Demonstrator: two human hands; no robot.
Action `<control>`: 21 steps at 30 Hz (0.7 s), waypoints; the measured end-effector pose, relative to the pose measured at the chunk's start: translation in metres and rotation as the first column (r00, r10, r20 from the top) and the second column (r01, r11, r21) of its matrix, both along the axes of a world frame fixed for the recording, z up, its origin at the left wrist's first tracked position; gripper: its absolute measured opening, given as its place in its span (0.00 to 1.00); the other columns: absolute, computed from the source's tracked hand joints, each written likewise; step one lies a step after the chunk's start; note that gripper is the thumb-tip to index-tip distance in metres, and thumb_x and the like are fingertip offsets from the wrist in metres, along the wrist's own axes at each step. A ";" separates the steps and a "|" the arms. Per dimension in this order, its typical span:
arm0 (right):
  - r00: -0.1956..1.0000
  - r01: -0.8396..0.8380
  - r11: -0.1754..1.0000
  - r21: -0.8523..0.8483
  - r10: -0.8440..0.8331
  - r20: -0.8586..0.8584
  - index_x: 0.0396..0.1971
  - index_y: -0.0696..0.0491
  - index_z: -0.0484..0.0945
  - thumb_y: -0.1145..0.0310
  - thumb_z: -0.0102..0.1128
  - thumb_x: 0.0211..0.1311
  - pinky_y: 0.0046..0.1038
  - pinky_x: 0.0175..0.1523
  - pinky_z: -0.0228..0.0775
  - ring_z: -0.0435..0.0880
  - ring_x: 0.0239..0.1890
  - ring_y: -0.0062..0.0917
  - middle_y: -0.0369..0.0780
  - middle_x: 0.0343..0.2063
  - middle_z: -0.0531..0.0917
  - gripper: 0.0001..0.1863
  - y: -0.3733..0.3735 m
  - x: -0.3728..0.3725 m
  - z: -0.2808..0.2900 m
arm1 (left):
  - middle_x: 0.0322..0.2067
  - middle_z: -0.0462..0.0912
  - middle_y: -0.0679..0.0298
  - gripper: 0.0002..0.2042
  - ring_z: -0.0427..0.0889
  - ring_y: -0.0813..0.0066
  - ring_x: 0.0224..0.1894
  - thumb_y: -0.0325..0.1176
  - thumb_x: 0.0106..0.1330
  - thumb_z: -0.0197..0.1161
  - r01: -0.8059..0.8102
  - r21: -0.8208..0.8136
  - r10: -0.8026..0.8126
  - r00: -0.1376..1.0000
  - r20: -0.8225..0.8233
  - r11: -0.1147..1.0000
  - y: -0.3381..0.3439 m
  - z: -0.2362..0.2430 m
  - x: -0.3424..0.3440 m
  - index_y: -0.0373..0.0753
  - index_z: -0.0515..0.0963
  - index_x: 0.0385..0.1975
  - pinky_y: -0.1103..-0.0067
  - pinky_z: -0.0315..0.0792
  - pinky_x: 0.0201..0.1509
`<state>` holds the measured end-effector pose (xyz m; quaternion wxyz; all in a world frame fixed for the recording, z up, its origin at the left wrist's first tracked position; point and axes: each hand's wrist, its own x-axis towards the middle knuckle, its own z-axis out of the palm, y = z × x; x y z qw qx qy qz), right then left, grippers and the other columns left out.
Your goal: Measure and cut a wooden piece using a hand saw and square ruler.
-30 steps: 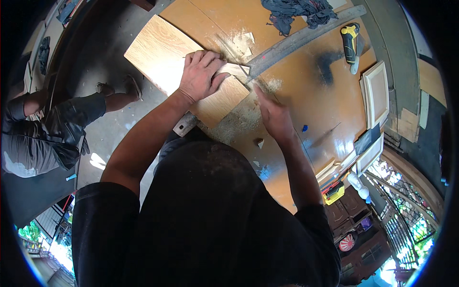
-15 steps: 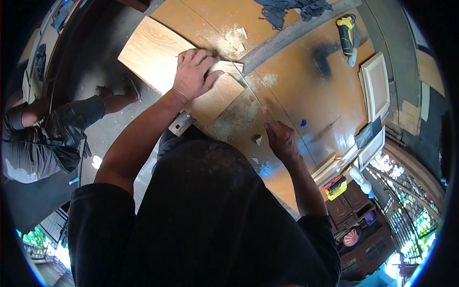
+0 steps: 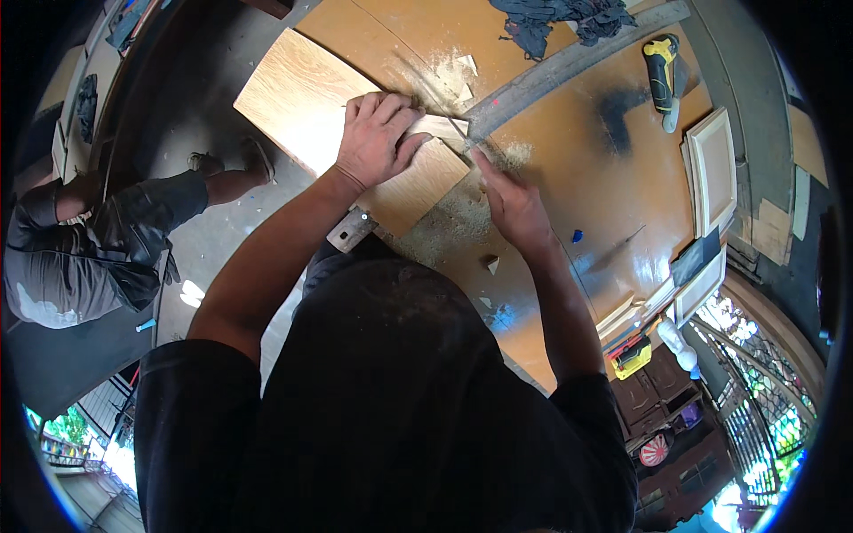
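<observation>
My left hand (image 3: 380,138) lies over a narrow wooden strip (image 3: 442,127) and the light wood-grain board (image 3: 298,93) beneath it. Its fingers curl across the strip and the thumb rests toward the board's near end. My right hand (image 3: 515,209) is closed round the handle of a thin-bladed saw (image 3: 433,92), seen almost edge-on and a little blurred. The blade crosses the strip's right end and points away to the far left. My fist covers most of the handle. Sawdust (image 3: 444,222) is scattered beside the board, near a small wood offcut (image 3: 491,264).
A grey rail (image 3: 551,75) runs along the orange-brown table (image 3: 555,169). Dark cloth (image 3: 569,22) lies at the far side, a yellow-black power tool (image 3: 660,67) at far right. Panel frames (image 3: 713,173) line the right edge. Another person (image 3: 98,249) is at left.
My right hand has pushed the saw forward and to the left, bringing my fist close to the strip's end. My left hand keeps its hold on the strip. The whole view has shifted slightly.
</observation>
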<state>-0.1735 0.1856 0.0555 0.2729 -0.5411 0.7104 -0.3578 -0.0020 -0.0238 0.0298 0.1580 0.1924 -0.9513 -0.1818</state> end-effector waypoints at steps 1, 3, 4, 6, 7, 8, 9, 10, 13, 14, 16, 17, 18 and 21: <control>1.000 -0.009 0.995 0.096 0.007 0.017 0.65 0.47 0.70 0.75 0.50 0.67 0.42 0.35 0.72 0.78 0.29 0.51 0.54 0.25 0.76 0.26 0.011 0.001 0.007 | 0.47 0.77 0.62 0.19 0.72 0.60 0.50 0.47 0.61 0.66 -0.020 0.002 0.020 1.000 0.009 1.000 0.000 -0.001 0.003 0.43 0.80 0.47 0.65 0.62 0.56; 1.000 -0.019 0.980 0.197 0.016 0.013 0.65 0.47 0.71 0.76 0.51 0.66 0.42 0.35 0.72 0.78 0.28 0.49 0.53 0.24 0.76 0.26 0.044 -0.002 0.027 | 0.47 0.77 0.62 0.19 0.72 0.60 0.50 0.47 0.62 0.66 -0.032 -0.005 0.032 0.999 -0.003 0.999 0.000 0.001 0.005 0.43 0.80 0.47 0.66 0.62 0.56; 1.000 -0.017 0.979 0.204 0.018 -0.004 0.65 0.47 0.71 0.76 0.52 0.66 0.41 0.35 0.72 0.78 0.28 0.48 0.53 0.24 0.76 0.26 0.061 -0.003 0.039 | 0.47 0.77 0.62 0.18 0.72 0.60 0.50 0.47 0.62 0.66 -0.026 -0.008 0.026 1.000 -0.004 1.000 -0.001 0.001 0.005 0.43 0.80 0.47 0.65 0.62 0.56; 1.000 -0.017 0.964 0.266 0.014 0.014 0.65 0.47 0.71 0.76 0.53 0.66 0.41 0.35 0.72 0.79 0.28 0.48 0.52 0.24 0.76 0.27 0.076 -0.002 0.056 | 0.47 0.77 0.62 0.18 0.72 0.60 0.49 0.47 0.62 0.66 -0.032 -0.020 0.032 0.999 0.004 0.999 -0.004 0.003 0.009 0.43 0.80 0.46 0.65 0.62 0.56; 1.000 0.005 0.940 0.340 -0.013 0.023 0.65 0.46 0.71 0.76 0.53 0.65 0.41 0.35 0.72 0.79 0.28 0.47 0.52 0.24 0.76 0.27 0.081 0.000 0.062 | 0.47 0.77 0.62 0.18 0.72 0.60 0.49 0.47 0.62 0.66 -0.022 -0.011 0.022 1.000 -0.001 1.000 -0.004 0.003 0.008 0.43 0.80 0.46 0.65 0.62 0.56; 1.000 0.008 0.939 0.344 -0.016 0.023 0.65 0.46 0.71 0.76 0.53 0.65 0.41 0.35 0.72 0.79 0.28 0.47 0.52 0.24 0.76 0.27 0.077 0.000 0.057 | 0.47 0.77 0.62 0.18 0.72 0.60 0.50 0.46 0.62 0.66 -0.014 -0.005 0.014 1.000 -0.004 1.000 -0.004 0.004 0.008 0.43 0.81 0.46 0.65 0.62 0.56; 1.000 -0.007 0.956 0.292 0.005 0.009 0.65 0.47 0.71 0.76 0.53 0.66 0.41 0.36 0.72 0.79 0.28 0.48 0.52 0.25 0.76 0.26 0.066 -0.002 0.044 | 0.47 0.77 0.62 0.18 0.72 0.60 0.50 0.46 0.62 0.66 -0.012 -0.003 0.012 1.000 -0.003 1.000 -0.004 0.005 0.008 0.43 0.81 0.46 0.65 0.62 0.56; 1.000 -0.020 0.971 0.239 0.023 -0.007 0.65 0.47 0.71 0.75 0.53 0.66 0.41 0.37 0.72 0.79 0.29 0.48 0.53 0.25 0.77 0.26 0.052 -0.004 0.032 | 0.47 0.77 0.62 0.18 0.72 0.60 0.50 0.46 0.62 0.66 -0.008 -0.005 0.008 1.000 -0.005 1.000 -0.004 0.006 0.006 0.43 0.80 0.46 0.65 0.62 0.56; 0.998 0.007 0.984 0.178 -0.019 0.063 0.65 0.47 0.71 0.74 0.52 0.67 0.41 0.38 0.73 0.79 0.31 0.50 0.53 0.28 0.79 0.25 -0.003 -0.002 0.010 | 0.46 0.77 0.64 0.17 0.72 0.63 0.49 0.47 0.62 0.64 0.006 0.004 -0.006 1.000 -0.014 1.000 0.000 0.002 -0.003 0.43 0.81 0.45 0.66 0.61 0.56; 1.000 0.003 0.988 0.153 -0.007 0.027 0.64 0.48 0.71 0.74 0.52 0.67 0.41 0.39 0.73 0.79 0.31 0.50 0.53 0.28 0.79 0.25 -0.011 -0.002 0.005 | 0.45 0.77 0.66 0.16 0.72 0.66 0.49 0.47 0.63 0.63 0.002 0.012 -0.001 1.000 -0.017 1.000 -0.001 0.001 -0.004 0.44 0.81 0.44 0.67 0.60 0.57; 1.000 -0.004 0.991 0.130 0.005 -0.009 0.64 0.49 0.71 0.73 0.51 0.68 0.41 0.39 0.73 0.79 0.31 0.51 0.53 0.28 0.79 0.24 -0.009 -0.001 0.005 | 0.45 0.77 0.66 0.16 0.72 0.66 0.49 0.48 0.63 0.63 -0.010 -0.005 0.010 1.000 -0.010 1.000 -0.001 0.000 -0.002 0.44 0.81 0.44 0.67 0.60 0.57; 1.000 -0.012 0.986 0.164 0.010 0.012 0.64 0.48 0.71 0.74 0.52 0.67 0.40 0.39 0.73 0.80 0.31 0.50 0.53 0.28 0.79 0.25 0.007 -0.003 0.013 | 0.45 0.77 0.66 0.16 0.72 0.66 0.49 0.48 0.63 0.63 -0.032 -0.016 0.032 0.999 -0.003 0.999 0.000 0.000 0.002 0.44 0.81 0.43 0.67 0.60 0.56; 1.000 -0.015 0.980 0.201 0.009 0.027 0.64 0.48 0.71 0.75 0.53 0.67 0.40 0.38 0.73 0.80 0.31 0.49 0.53 0.27 0.79 0.25 0.025 -0.006 0.024 | 0.45 0.77 0.66 0.16 0.72 0.66 0.49 0.48 0.63 0.63 -0.036 -0.013 0.036 0.999 -0.008 0.999 0.001 0.001 0.001 0.44 0.81 0.43 0.67 0.60 0.56; 0.999 -0.031 0.936 0.352 0.014 0.051 0.64 0.47 0.72 0.75 0.54 0.65 0.39 0.37 0.73 0.81 0.29 0.46 0.52 0.26 0.78 0.26 0.068 -0.009 0.067 | 0.47 0.78 0.63 0.18 0.72 0.61 0.50 0.46 0.62 0.65 -0.029 -0.007 0.029 1.000 0.003 1.000 -0.003 0.007 0.006 0.43 0.80 0.46 0.66 0.62 0.57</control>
